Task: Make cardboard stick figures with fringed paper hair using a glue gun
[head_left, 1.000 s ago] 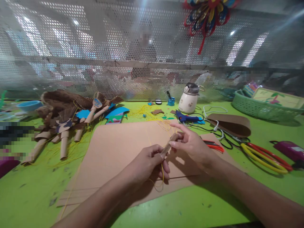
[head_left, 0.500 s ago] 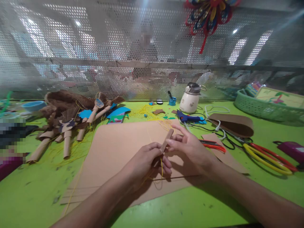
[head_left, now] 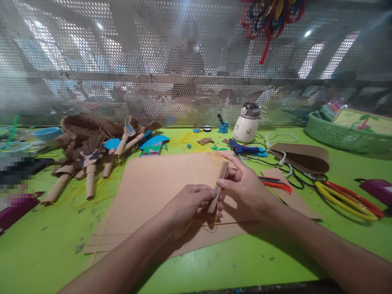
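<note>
A folded brown paper strip (head_left: 223, 173) is held between both hands, slanting up to the right. My left hand (head_left: 191, 204) pinches its lower part. My right hand (head_left: 241, 181) grips the upper part with thumb and fingers. Yellow thread (head_left: 217, 210) hangs from the strip in a loop. Below the hands lie stacked brown paper sheets (head_left: 153, 183) on the green table (head_left: 220, 269).
Brown paper-roll figures (head_left: 90, 179) and yellow threads lie at the left. Behind the sheets are a blue glue gun (head_left: 245, 149) and a white bottle (head_left: 246, 127). Red-handled scissors (head_left: 280, 185), yellow-and-red handles (head_left: 346, 202) and a green basket (head_left: 346, 136) are at the right.
The strip has shifted slightly right and stands steeper, with more of its lower end showing below my left fingers. The camera view has moved a little.
</note>
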The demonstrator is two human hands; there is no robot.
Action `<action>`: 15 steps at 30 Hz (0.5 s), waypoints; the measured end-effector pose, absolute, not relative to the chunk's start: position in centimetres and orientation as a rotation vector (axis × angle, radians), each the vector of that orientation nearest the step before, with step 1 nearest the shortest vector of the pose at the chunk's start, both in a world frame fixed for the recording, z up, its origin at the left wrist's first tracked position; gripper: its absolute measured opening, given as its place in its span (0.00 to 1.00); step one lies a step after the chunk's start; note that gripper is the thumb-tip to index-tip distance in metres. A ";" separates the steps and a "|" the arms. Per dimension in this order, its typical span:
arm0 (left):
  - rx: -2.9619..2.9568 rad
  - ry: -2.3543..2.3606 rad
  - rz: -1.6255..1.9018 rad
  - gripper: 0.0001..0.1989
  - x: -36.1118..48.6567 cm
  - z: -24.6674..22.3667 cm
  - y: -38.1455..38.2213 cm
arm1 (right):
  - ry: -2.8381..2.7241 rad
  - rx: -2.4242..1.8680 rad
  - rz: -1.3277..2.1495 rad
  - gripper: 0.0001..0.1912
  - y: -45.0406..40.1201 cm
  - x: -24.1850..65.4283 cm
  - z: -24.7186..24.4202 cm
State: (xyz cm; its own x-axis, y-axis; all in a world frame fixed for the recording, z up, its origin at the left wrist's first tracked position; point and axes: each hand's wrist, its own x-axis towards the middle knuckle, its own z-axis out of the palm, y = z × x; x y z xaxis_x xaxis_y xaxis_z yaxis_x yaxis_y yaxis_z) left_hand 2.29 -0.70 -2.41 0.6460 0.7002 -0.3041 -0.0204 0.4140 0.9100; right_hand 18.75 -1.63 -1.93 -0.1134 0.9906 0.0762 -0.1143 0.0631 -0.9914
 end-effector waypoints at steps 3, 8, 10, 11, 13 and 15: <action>1.115 0.752 0.535 0.12 2.2 -2.6 -0.6 | -1.328 -1.009 1.320 0.39 -1.6 18.8 -1.9; 1.027 0.735 0.612 0.12 2.2 -2.2 -0.7 | -1.401 -1.059 1.225 0.32 -1.7 18.9 -1.5; 0.965 0.757 0.688 0.12 2.0 -1.8 -0.5 | -1.363 -1.059 1.206 0.26 -1.8 18.9 -1.5; 0.959 0.785 0.742 0.11 1.9 -1.6 -0.3 | -1.332 -1.054 1.209 0.24 -1.9 18.8 -1.5; 0.997 0.851 0.866 0.10 1.5 -1.3 0.2 | -1.265 -1.040 1.265 0.20 -2.3 18.5 -1.8; 1.069 0.904 0.983 0.11 1.1 -1.1 0.6 | -1.207 -1.014 1.395 0.18 -2.8 17.7 -2.2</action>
